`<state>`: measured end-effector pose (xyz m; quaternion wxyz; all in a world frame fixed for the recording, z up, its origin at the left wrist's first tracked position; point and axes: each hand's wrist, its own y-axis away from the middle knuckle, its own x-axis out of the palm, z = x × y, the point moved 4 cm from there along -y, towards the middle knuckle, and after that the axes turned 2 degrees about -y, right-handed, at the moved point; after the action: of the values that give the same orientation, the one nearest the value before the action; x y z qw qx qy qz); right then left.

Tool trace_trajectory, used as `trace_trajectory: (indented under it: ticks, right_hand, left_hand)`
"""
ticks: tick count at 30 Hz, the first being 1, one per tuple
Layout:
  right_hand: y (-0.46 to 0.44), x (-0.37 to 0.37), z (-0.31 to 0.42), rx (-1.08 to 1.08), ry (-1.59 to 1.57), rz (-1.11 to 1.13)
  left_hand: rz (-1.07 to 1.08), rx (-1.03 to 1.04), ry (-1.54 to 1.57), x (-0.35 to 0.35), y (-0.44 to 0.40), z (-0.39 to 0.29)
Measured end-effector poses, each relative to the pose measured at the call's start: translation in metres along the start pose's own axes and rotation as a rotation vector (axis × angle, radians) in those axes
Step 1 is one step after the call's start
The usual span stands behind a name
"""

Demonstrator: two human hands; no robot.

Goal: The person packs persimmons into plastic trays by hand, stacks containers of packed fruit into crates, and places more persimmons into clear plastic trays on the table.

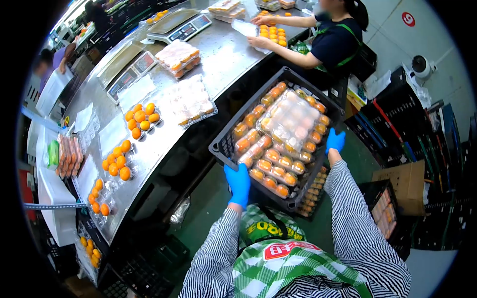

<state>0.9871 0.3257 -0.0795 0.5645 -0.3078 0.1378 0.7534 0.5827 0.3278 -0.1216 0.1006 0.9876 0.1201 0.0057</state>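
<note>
My left hand (237, 185), in a blue glove, is closed around the near left corner of a black plastic crate (214, 147). On the crate's right side, my right hand (336, 141), gloved alike, grips the rim, its fingers partly hidden. Inside the crate lie clear clamshell packs (274, 171) of orange fruit. One more clamshell pack (289, 119) rests on top of them, with glare on its lid. Below the held crate, a second crate (313, 197) of packed fruit shows near the floor.
A metal table (164, 111) carries open fruit trays (141, 119), stacked closed packs (180, 57) and weighing scales (184, 30). A co-worker (338, 44) handles a fruit tray at its far end. Black crates (397, 116) and a cardboard box (402, 186) stand at right.
</note>
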Motion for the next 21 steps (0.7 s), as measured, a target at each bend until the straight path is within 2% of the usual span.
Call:
trace_trajectory:
  ticks: [1, 2, 3, 4, 6, 8, 12, 13, 15, 18, 19, 20, 21]
  right_hand:
    - [0.002, -0.002, 0.005, -0.264, 0.077, -0.177]
    - [0.011, -0.010, 0.024, -0.470, 0.101, -0.129]
    - [0.026, -0.013, 0.038, -0.693, 0.153, -0.194]
    - [0.043, -0.019, 0.055, -0.819, 0.150, -0.109]
    - [0.087, -0.029, 0.083, -1.026, -0.079, 0.010]
    - [0.133, -0.028, 0.092, -0.967, -0.168, 0.405]
    - [0.224, -0.006, 0.112, -1.171, -0.030, 0.894]
    - [0.240, 0.000, 0.118, -1.254, -0.029, 0.853]
    - [0.263, 0.015, 0.126, -1.418, -0.028, 0.761]
    - [0.270, 0.054, 0.116, -1.349, 0.072, 0.879]
    - [0.271, 0.058, 0.123, -1.288, 0.225, 1.011]
    - [0.273, 0.059, 0.123, -1.303, 0.234, 1.013]
    - [0.272, 0.059, 0.124, -1.323, 0.240, 1.012]
  left_hand:
    - [0.006, -0.008, -0.035, -0.002, 0.003, -0.016]
    - [0.010, -0.015, -0.070, -0.002, 0.007, -0.027]
    - [0.006, -0.009, -0.090, -0.003, 0.009, -0.031]
    - [0.015, -0.012, -0.104, -0.003, 0.009, -0.029]
    - [0.029, -0.018, -0.124, -0.003, 0.004, -0.022]
    - [0.033, -0.006, -0.116, -0.003, 0.005, -0.028]
    - [0.025, 0.000, -0.048, -0.001, 0.000, -0.007]
    - [0.019, 0.073, -0.092, -0.002, -0.004, -0.003]
    - [0.056, -0.010, -0.075, -0.004, -0.001, -0.012]
    - [0.207, -0.023, -0.094, -0.008, -0.009, -0.008]
    - [0.255, -0.007, -0.079, -0.012, -0.007, -0.015]
    - [0.299, 0.011, -0.063, -0.016, -0.006, -0.019]
    - [0.337, -0.074, 0.005, -0.021, -0.007, -0.012]
